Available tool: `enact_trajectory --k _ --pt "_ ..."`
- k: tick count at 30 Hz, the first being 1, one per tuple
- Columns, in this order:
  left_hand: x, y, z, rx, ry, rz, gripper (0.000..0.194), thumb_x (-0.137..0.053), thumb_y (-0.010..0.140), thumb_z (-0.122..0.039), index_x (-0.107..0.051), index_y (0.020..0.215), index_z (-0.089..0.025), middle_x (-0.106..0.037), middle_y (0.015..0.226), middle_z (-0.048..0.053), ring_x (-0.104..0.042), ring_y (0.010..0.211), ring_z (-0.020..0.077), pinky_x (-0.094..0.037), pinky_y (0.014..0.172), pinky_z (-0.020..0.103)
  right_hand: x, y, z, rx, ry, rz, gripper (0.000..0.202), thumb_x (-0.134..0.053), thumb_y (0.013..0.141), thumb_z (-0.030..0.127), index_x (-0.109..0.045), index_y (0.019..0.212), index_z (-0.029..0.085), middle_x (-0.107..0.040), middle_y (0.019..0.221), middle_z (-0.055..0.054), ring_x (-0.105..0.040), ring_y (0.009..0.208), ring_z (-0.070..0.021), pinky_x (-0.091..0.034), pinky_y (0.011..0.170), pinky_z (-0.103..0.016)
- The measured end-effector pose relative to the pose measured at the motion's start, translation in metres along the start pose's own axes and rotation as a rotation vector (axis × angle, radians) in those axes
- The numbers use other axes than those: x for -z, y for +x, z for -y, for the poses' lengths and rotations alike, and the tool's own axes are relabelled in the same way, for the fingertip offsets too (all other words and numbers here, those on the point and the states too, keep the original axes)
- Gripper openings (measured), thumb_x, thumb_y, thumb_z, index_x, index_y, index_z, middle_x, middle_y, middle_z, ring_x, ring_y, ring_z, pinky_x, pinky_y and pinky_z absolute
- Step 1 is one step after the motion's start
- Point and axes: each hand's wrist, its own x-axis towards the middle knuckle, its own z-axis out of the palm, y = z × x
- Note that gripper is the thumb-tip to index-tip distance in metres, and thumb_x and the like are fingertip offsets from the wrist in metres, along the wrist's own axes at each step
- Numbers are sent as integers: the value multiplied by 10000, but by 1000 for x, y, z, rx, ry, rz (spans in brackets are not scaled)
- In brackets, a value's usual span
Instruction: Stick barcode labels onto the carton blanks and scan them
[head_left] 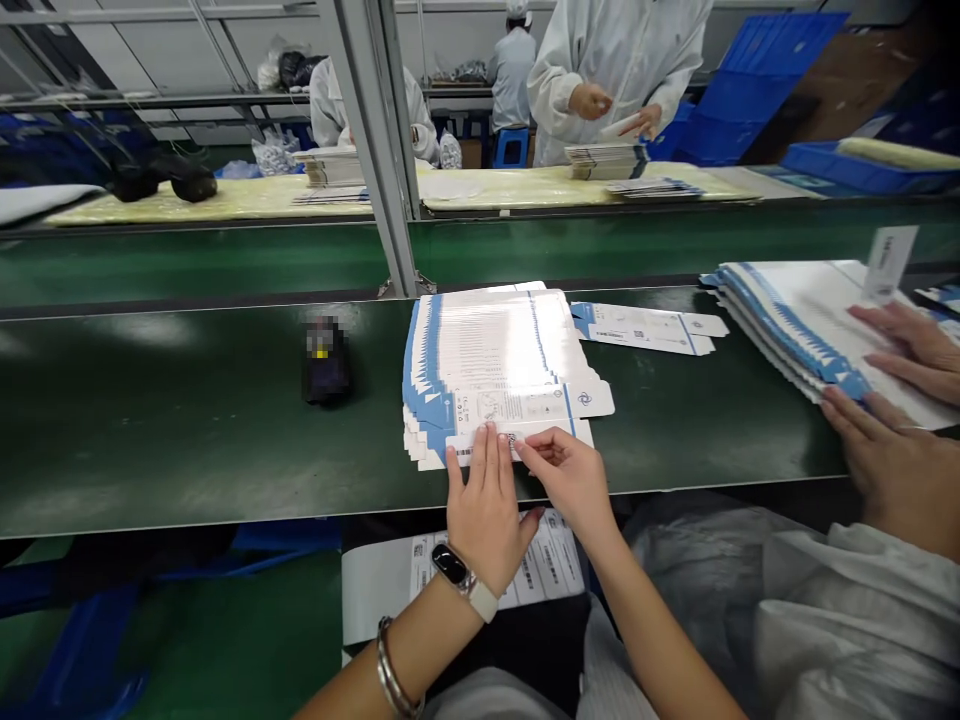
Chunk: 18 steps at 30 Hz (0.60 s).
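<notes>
A fanned stack of flat white and blue cartons [495, 340] lies on the green table in front of me. My left hand [487, 510] rests on the front carton with its fingers stretched out, pressing a small white label [463, 452] near the carton's lower edge. Thumb and forefinger of my right hand [566, 475] pinch together at the label's right end. Below the table edge, a sheet of printed labels [551, 565] lies across my lap, partly covered by my left wrist.
A dark device [326, 365] stands left of the stack. Loose cartons [649, 328] lie to its right. At the far right, a co-worker's hands [885, 450] touch another stack [802, 310]. A metal post [375, 150] rises behind; people work across the belt [600, 245].
</notes>
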Motion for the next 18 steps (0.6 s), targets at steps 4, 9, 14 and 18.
enact_trajectory --k 4,9,14,18 --pt "0 4 -7 5 -3 17 716 -435 802 -436 -241 1366 -40 -199 1451 153 -94 1367 270 -189 1077 546 -2 -1 -2 29 -32 -18 224 -615 725 398 -622 703 174 -637 639 -30 -599 597 -165 -520 604 -306" --pt "1 4 -4 1 -11 32 661 -404 831 -401 -243 1366 -47 -172 1458 145 -126 1362 265 -193 1079 539 23 5 -14 213 -255 -355 226 -541 784 360 -649 850 173 -622 873 -81 -580 753 -189 -491 683 -344" --pt "1 4 -8 3 -26 3 693 -417 828 -429 -226 1371 -43 -193 1450 163 -122 1359 293 -188 1072 560 44 6 -29 290 -537 -426 242 -525 793 357 -634 910 175 -622 910 -99 -518 875 -242 -434 775 -407" --pt "-3 11 -26 -79 -42 8 720 -465 801 -409 -225 1371 -39 -217 1444 163 -99 1361 289 -206 1078 543 40 6 -32 292 -521 -420 224 -514 803 350 -617 892 172 -628 873 -92 -516 823 -230 -429 761 -397"
